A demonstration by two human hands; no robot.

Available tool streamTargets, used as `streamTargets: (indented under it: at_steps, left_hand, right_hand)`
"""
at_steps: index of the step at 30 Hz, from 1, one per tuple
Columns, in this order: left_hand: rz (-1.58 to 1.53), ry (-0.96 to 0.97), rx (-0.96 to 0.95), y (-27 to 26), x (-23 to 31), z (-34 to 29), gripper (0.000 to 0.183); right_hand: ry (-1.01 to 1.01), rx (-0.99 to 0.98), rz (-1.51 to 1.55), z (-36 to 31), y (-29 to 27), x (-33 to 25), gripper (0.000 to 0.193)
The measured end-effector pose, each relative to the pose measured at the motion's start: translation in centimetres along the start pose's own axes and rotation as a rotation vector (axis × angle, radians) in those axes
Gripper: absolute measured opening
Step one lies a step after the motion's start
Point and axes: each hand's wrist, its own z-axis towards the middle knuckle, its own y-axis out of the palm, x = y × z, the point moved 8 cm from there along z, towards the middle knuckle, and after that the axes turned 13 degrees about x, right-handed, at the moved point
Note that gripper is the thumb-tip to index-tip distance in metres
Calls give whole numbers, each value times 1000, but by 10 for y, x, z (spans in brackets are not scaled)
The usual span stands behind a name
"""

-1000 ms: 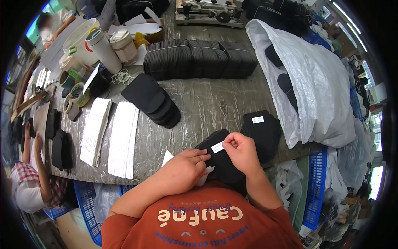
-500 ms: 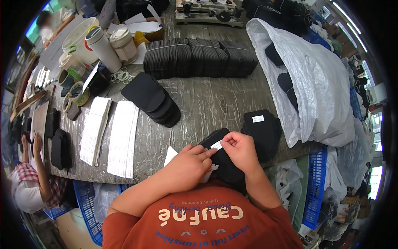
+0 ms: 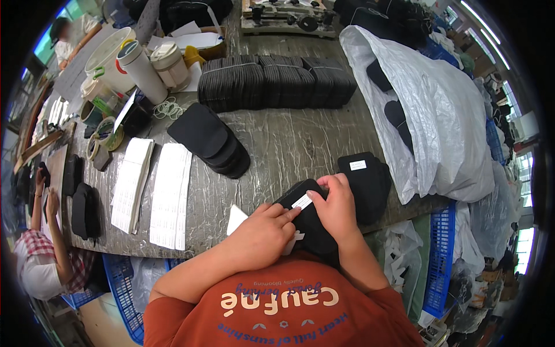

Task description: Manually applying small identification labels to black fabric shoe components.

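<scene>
A black pad with rounded ends (image 3: 315, 222) lies close to my body at the table's near edge, with a small white label (image 3: 302, 200) slanting across its upper part. My right hand (image 3: 337, 205) grips the pad's far right edge, thumb pressed at the label's upper end. From the left, my left hand (image 3: 270, 226) is closed, its fingertips at the label's lower end. White paper pieces (image 3: 292, 243) stick out beneath that hand; how they are held is hidden. To the right rests a stack of black pads (image 3: 364, 188), the top one bearing a white label.
Two white label-sheet stacks (image 3: 170, 196) lie left. Fanned black pads (image 3: 211, 141) sit mid-table, behind them a long row of bundled pads (image 3: 277, 84). A white sack (image 3: 439, 121) stands right; bottles (image 3: 141, 72) and rubber bands (image 3: 167, 108) are far left. A co-worker's hand (image 3: 52, 202) is at left.
My right hand has gone from pinching the label's upper end to gripping the pad's edge, thumb on the label. The label now lies flat. My left hand has barely moved.
</scene>
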Motion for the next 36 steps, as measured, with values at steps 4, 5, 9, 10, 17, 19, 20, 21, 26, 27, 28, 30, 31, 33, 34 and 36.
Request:
streamTargets:
  at_steps: [4, 5, 9, 10, 17, 19, 20, 21, 26, 27, 28, 30, 31, 33, 34, 36]
  left_hand:
    - [-102, -18, 19, -7, 0, -7, 11]
    - [-134, -26, 38, -10, -1, -9, 10]
    - [-182, -92, 48, -5, -14, -16, 9]
    - [-261, -145, 119, -8, -18, -14, 10]
    - [-409, -350, 368, -17, -33, -10, 11]
    - [-433, -349, 390, -16, -32, -7, 13]
    - [-451, -357, 418, -18, -34, -8, 15]
    - [-449, -360, 416, -18, -35, -10, 15]
    - [-327, -711, 376, -16, -56, -31, 36]
    - [-337, -735, 382, -17, -57, -32, 41]
    - [-338, -737, 385, -18, -58, -32, 41]
    - [-253, -739, 329, -22, -61, -35, 44]
    - [-114, -570, 215, -24, -53, -31, 35]
    - [-167, -321, 242, -31, -32, -20, 30]
    - [-217, -69, 269, -35, -11, -17, 26]
    - [-163, 18, 202, -26, -4, -17, 22]
  right_hand:
    - [142, -83, 158, 3, 2, 9, 19]
    - [233, -122, 169, 4, 4, 16, 18]
    - [328, -60, 152, 37, -31, 65, 17]
    - [300, 44, 86, 46, -52, 69, 15]
    - [423, -344, 577, -6, -16, 5, 15]
    - [550, -419, 838, -34, 11, -7, 14]
    - [572, -458, 860, -37, 17, -14, 9]
    - [521, -432, 835, -34, 14, -17, 8]
    - [169, -332, 740, -12, -5, -46, 13]
    - [167, -303, 752, -10, -6, -45, 13]
    - [165, -274, 763, -8, -8, -43, 14]
    - [361, -195, 822, -10, -6, -18, 12]
    - [402, -236, 737, -8, -6, -10, 10]
    - [471, -303, 653, -3, 2, 0, 9]
    - [473, -305, 652, -4, 6, 2, 9]
    - [439, -367, 520, -9, 17, 5, 8]
